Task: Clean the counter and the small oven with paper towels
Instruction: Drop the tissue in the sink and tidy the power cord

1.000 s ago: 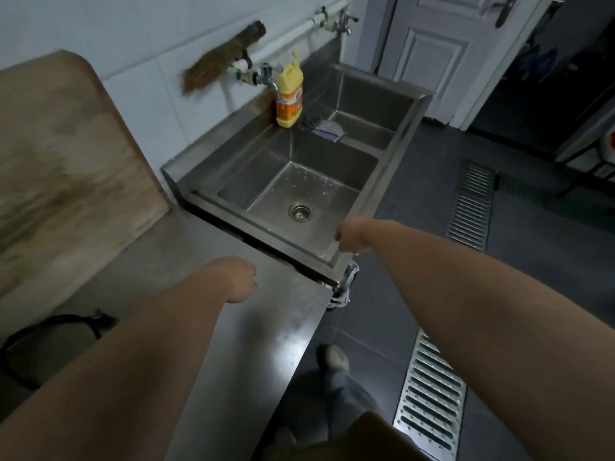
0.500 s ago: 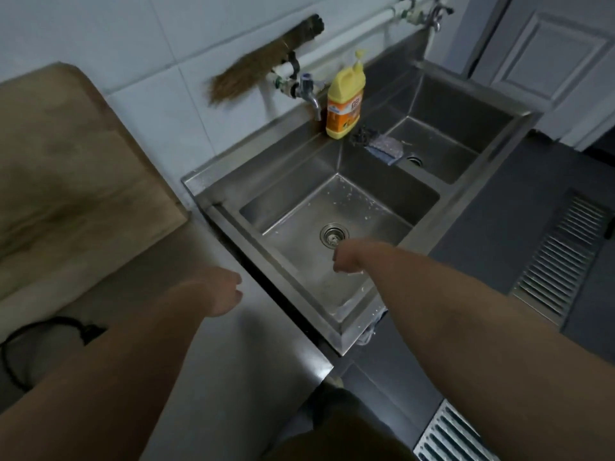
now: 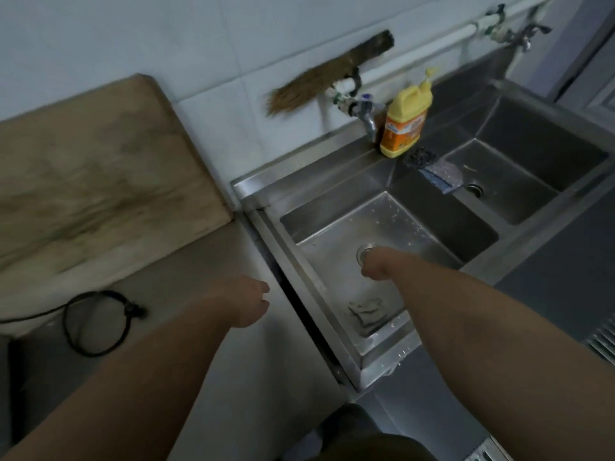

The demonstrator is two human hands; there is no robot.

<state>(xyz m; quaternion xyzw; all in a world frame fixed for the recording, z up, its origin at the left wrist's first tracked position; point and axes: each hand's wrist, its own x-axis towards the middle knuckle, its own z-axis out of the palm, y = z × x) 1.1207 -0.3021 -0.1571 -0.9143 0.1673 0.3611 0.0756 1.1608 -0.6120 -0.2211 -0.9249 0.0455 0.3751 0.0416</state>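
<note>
The steel counter runs along the white-tiled wall, and the person has stepped closer to the two-basin stainless sink at its end than a second ago. A big worn wooden board leans against the wall. The right hand, which was at the sink's front rim, now hangs over the drain of the near basin; its fingers point away from me, so I cannot tell whether they hold anything. A crumpled grey wad, perhaps a used wet paper towel, lies on the basin floor beneath that forearm, which may mean a spent towel is being dropped off. The left hand hovers above the counter, fingers loosely curled and holding nothing. No fresh towels or small oven are in sight. Behind stands a yellow detergent bottle.
</note>
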